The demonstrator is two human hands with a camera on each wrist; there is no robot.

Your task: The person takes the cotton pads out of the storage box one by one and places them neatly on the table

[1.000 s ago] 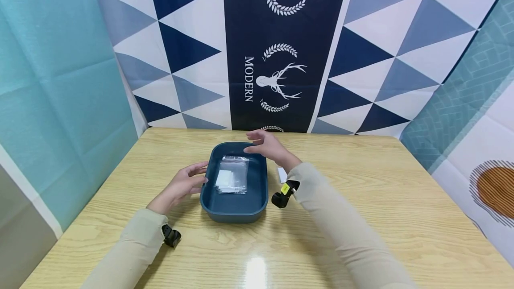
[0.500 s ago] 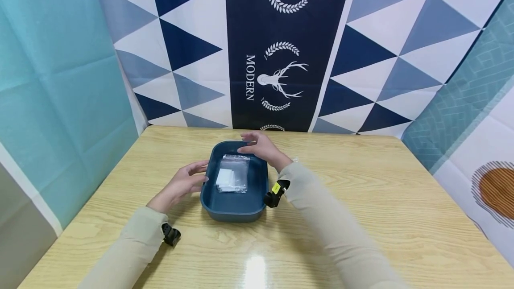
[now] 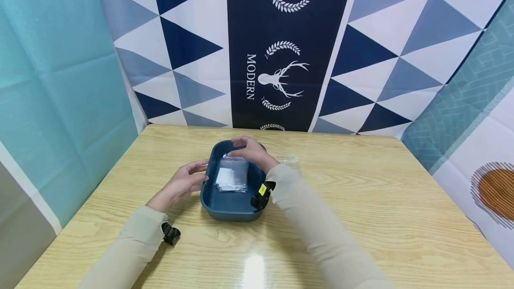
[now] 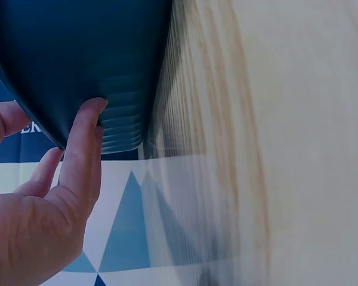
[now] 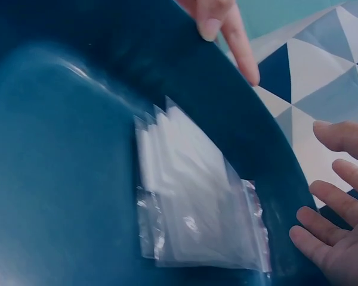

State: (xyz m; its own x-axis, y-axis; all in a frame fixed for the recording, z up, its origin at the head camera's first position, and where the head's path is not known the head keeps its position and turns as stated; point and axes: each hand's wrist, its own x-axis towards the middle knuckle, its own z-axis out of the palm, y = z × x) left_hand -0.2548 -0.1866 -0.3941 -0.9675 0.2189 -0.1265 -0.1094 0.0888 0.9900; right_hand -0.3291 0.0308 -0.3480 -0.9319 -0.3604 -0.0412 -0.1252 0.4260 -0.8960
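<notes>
A dark blue rectangular bin [image 3: 234,216] stands on the table with a stack of clear zip bags [image 3: 232,175] inside; white pieces show through the plastic. At the bin's left side is my left hand [image 3: 185,182]; in the left wrist view its fingertips [image 4: 94,107] lie against the outer wall, fairly straight. My right hand [image 3: 254,151] hovers above the far end of the bin, fingers spread and holding nothing. The right wrist view has those loose fingers [image 5: 322,226] near the rim, beside the far end of the bags.
Another clear bag [image 3: 292,161] lies on the table right of the bin, mostly covered by my right sleeve [image 3: 309,217]. The wooden table [image 3: 385,200] meets a patterned cloth [image 3: 192,43] at its back edge.
My right hand has moved left and slightly nearer, from the bin's far right corner to above the bags. Its sleeve now hides the white piece right of the bin. The left hand stays put.
</notes>
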